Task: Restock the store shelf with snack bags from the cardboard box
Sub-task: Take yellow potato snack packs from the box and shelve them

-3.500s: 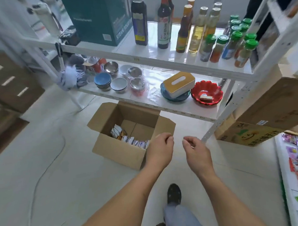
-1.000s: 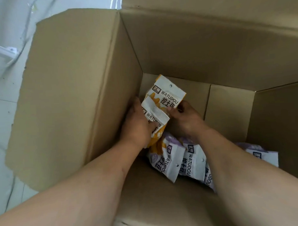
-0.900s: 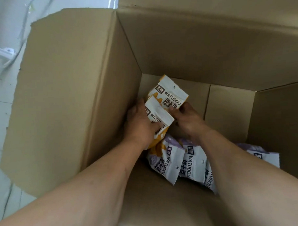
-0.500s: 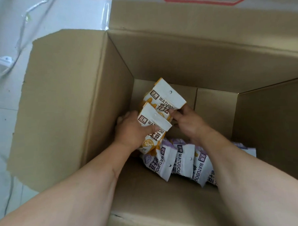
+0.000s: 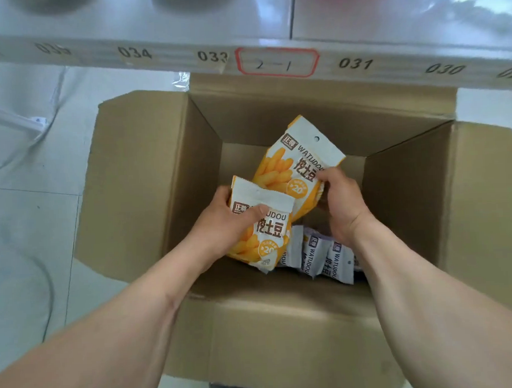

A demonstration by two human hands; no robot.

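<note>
Restocking has barely begun: your left hand [image 5: 221, 224] grips one orange snack bag [image 5: 261, 234], your right hand [image 5: 341, 201] pinches another orange bag [image 5: 294, 168] above the cardboard box [image 5: 148, 184], purple bags [image 5: 325, 255] remain inside, and nothing has reached the shelf [image 5: 359, 31].

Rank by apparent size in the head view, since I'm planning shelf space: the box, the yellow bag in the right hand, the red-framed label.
1. Box, by far the largest.
2. Yellow bag gripped by the right hand.
3. Red-framed label, on the shelf edge; it sits nearer the camera, so its true size against the bag is unsure.
</note>
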